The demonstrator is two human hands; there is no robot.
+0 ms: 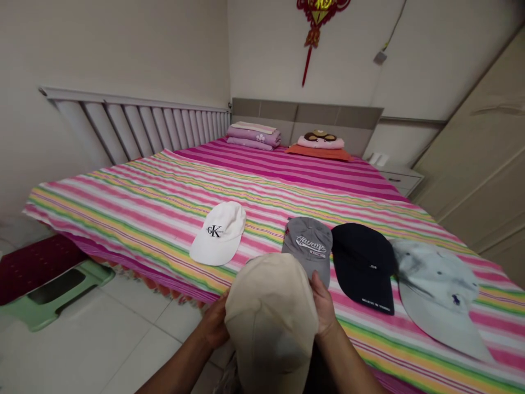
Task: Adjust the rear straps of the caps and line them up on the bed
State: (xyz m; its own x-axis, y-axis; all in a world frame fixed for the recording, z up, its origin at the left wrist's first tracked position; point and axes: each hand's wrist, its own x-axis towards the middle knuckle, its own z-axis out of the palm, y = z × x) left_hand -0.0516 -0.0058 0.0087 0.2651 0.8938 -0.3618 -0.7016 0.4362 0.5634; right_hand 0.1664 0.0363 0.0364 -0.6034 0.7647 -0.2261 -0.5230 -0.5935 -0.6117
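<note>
In the head view, a beige cotton baseball cap (270, 312) sits at 6 o'clock, its long axis pointing toward 12, held at both sides by the left hand (214, 323) and right hand (324, 303), fingers spread around it, both forearms rising from the bottom edge. The right hand is nearer a grey embroidered cap (307, 243) at 12 o'clock, lying on a pink-striped cotton bedspread (123, 213).

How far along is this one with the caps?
Done: a white cap, grey cap, navy cap and pale blue cap lie in a row on the striped bedsheet. In hand: the left hand and right hand hold a beige cap. Left: no further cap shows.
</note>
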